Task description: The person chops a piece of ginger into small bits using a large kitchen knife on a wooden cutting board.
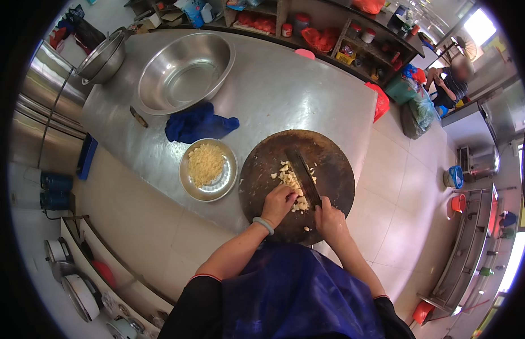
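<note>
A round wooden chopping block point(262, 165) stands at the table's near corner. My right hand point(331, 219) grips the handle of a dark-bladed cleaver point(304, 176), its blade slanting away across the block. Pale chopped garlic pieces point(290, 179) lie along both sides of the blade. The bent fingers of my left hand point(280, 204), with a pale bangle point(263, 225) at the wrist, press together on some pieces just left of the blade; the fingertips are partly hidden. Left of the block, a metal bowl point(211, 193) holds finely minced garlic point(206, 164).
A blue cloth point(199, 123) lies behind the bowl, against a large steel basin point(146, 80). Further left on the steel table point(262, 101) is a small knife point(138, 117). Shelves point(283, 17) line the far side. A person point(451, 84) sits at far right, near bags.
</note>
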The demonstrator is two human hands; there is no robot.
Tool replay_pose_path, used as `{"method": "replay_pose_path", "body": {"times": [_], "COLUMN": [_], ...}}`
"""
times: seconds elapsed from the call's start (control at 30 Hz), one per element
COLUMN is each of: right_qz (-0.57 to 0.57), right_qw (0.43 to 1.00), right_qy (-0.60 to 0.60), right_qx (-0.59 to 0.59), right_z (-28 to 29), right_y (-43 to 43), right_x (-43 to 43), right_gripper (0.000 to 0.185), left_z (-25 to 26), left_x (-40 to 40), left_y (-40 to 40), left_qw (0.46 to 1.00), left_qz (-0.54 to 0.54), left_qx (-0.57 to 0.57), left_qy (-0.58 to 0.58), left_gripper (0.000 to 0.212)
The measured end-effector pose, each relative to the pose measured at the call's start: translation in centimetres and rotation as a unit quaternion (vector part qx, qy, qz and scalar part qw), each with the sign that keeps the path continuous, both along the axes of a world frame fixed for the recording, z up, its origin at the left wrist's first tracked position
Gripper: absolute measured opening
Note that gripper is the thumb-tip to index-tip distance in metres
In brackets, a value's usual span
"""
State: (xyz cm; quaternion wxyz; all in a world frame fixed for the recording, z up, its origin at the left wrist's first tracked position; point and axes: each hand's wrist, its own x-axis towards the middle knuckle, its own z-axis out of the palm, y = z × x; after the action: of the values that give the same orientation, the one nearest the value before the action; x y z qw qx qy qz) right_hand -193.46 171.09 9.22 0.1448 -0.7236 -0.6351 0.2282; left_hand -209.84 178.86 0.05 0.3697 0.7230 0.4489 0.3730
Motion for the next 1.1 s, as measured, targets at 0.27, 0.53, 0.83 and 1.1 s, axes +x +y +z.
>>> {"method": "replay_pose_path", "body": {"times": [0.27, 0.53, 0.83, 1.1], "right_qz": [-0.001, 0.01, 0.013, -0.023], "right_qw": [1.0, 1.0, 1.0, 0.999], "right_qy": [0.014, 0.013, 0.02, -0.009], "right_qx": [0.004, -0.017, 0.003, -0.028], "right_z": [0.2, 0.2, 0.1, 0.0], "right_y": [0.0, 0.7, -0.1, -0.6], "right_x": [-0.1, 0.6, 0.7, 1.1], "right_gripper": [0.019, 0.019, 0.019, 0.021], "left_z": [-0.1, 0.7, 1.8, 0.4], "left_x": [-0.2, -0.8, -4.2, -0.6], "left_y": [-0.1, 0.0, 5.1, 4.0], "left_qw": [1.0, 1.0, 0.996, 0.995], "left_qz": [-0.001, -0.019, 0.088, -0.037], "left_qx": [0.014, 0.024, 0.006, 0.024], "left_qy": [0.022, -0.005, 0.033, 0.088], "left_gripper": [0.012, 0.012, 0.029, 0.025]}}
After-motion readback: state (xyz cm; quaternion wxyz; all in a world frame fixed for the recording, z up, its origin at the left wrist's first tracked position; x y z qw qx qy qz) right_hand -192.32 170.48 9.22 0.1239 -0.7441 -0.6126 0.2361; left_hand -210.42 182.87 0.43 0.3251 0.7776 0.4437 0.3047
